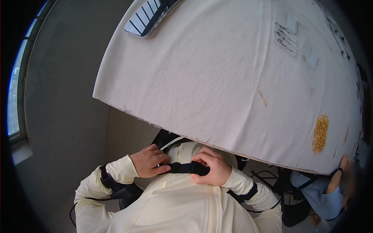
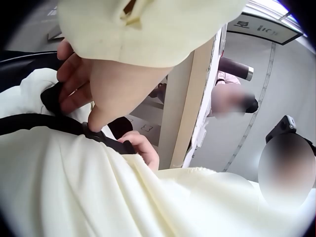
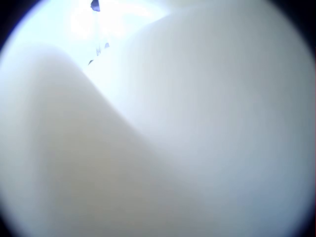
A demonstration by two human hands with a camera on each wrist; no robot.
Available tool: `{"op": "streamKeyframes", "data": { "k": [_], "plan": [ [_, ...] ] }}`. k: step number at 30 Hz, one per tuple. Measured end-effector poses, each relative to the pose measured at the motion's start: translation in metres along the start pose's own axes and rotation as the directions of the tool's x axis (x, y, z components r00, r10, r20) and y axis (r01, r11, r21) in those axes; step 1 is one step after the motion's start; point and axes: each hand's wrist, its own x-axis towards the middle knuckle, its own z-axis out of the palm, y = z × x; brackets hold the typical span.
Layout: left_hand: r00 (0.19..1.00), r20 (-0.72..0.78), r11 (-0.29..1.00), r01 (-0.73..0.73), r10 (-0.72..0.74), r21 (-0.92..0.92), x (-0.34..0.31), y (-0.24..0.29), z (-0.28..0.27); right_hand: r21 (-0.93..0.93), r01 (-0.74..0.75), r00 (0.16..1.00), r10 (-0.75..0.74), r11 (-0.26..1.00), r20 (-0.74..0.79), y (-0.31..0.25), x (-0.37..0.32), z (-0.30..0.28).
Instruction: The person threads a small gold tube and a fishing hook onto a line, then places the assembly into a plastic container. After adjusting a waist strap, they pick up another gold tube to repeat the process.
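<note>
A black strap (image 1: 179, 168) with a buckle (image 2: 93, 132) runs across the front of the cream top at the waist. My left hand (image 1: 149, 161) pinches the strap's left part, thumb on the buckle in the left wrist view, where the hand (image 2: 116, 89) also has fingers curled by a black piece (image 2: 51, 98). My right hand (image 1: 212, 166) grips the strap's right part, fingers and thumb curled round it. Some of that hand (image 2: 143, 149) shows beyond the buckle in the left wrist view. Pale, blurred cloth fills the right wrist view.
Above my hands is the edge of a table with a white cloth (image 1: 186, 77). On it lie a black-and-white device (image 1: 144, 17), a gold piece (image 1: 262, 98), a gold heap (image 1: 321, 134) and clear packets (image 1: 285, 38). A person in blue (image 1: 319, 196) sits at the right.
</note>
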Motion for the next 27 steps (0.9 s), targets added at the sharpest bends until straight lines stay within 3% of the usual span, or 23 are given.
{"op": "streamKeyframes", "data": {
  "k": [1, 3, 4, 6, 7, 9, 10, 12, 13, 15, 19, 21, 25, 27],
  "plan": [
    [1.000, 0.002, 1.000, 0.001, -0.001, 0.000, 0.002, 0.003, -0.004, -0.005, 0.000, 1.000, 0.000, 1.000, 0.000, 0.000, 0.000, -0.001],
    [0.956, 0.219, 0.967, 0.227, -0.198, -0.117, 0.007, 0.013, -0.016, -0.006, 0.001, 1.000, -0.001, 1.000, 0.000, 0.000, -0.002, -0.002],
    [0.955, 0.220, 0.966, 0.229, -0.199, -0.117, 0.006, 0.011, -0.015, 0.002, -0.004, 1.000, 0.004, 1.000, 0.001, -0.001, -0.002, -0.002],
    [0.994, 0.112, 1.000, -0.005, 0.002, 0.025, 0.006, 0.003, -0.010, 0.013, -0.011, 1.000, 0.011, 1.000, 0.002, -0.001, -0.003, -0.004],
    [0.994, 0.113, 1.000, -0.004, 0.001, 0.024, 0.009, -0.003, -0.008, 0.015, -0.009, 1.000, 0.008, 1.000, 0.016, -0.001, -0.002, -0.005],
    [0.987, 0.134, 0.982, -0.062, 0.087, -0.177, 0.014, -0.014, -0.007, 0.017, -0.006, 0.999, 0.006, 1.000, 0.033, -0.003, -0.002, -0.005],
    [0.988, 0.130, 0.982, -0.063, 0.087, -0.178, 0.015, -0.014, -0.007, 0.016, -0.010, 0.999, 0.009, 1.000, 0.040, -0.003, -0.001, -0.005],
    [0.984, 0.166, 0.837, 0.040, 0.062, -0.546, 0.020, -0.015, -0.009, 0.013, -0.009, 0.999, 0.009, 1.000, 0.045, -0.002, 0.001, -0.005],
    [0.984, 0.166, 0.836, 0.040, 0.061, -0.547, 0.022, -0.014, -0.009, 0.027, -0.016, 0.998, 0.014, 1.000, 0.061, -0.001, 0.001, -0.005],
    [0.922, 0.370, 0.634, 0.219, 0.114, -0.742, 0.024, -0.015, -0.010, 0.039, -0.022, 0.997, 0.019, 0.999, 0.080, -0.001, 0.001, -0.004],
    [0.912, 0.376, 0.733, 0.144, 0.162, -0.664, 0.030, -0.025, -0.008, 0.064, -0.045, 0.994, 0.038, 0.997, 0.107, 0.003, 0.003, -0.005],
    [0.925, 0.283, 0.806, -0.039, 0.252, -0.591, 0.031, -0.036, -0.001, 0.060, -0.040, 0.992, 0.032, 0.997, 0.124, 0.003, 0.005, -0.006],
    [0.901, 0.405, 0.866, 0.073, 0.155, -0.495, 0.036, -0.032, -0.006, -0.039, -0.025, 0.984, 0.031, 0.999, 0.176, 0.002, 0.010, -0.006],
    [0.976, 0.209, 0.986, -0.027, 0.062, -0.166, 0.031, -0.019, -0.013, -0.060, -0.020, 0.982, 0.031, 0.998, 0.187, 0.002, 0.012, -0.006]
  ]
}}
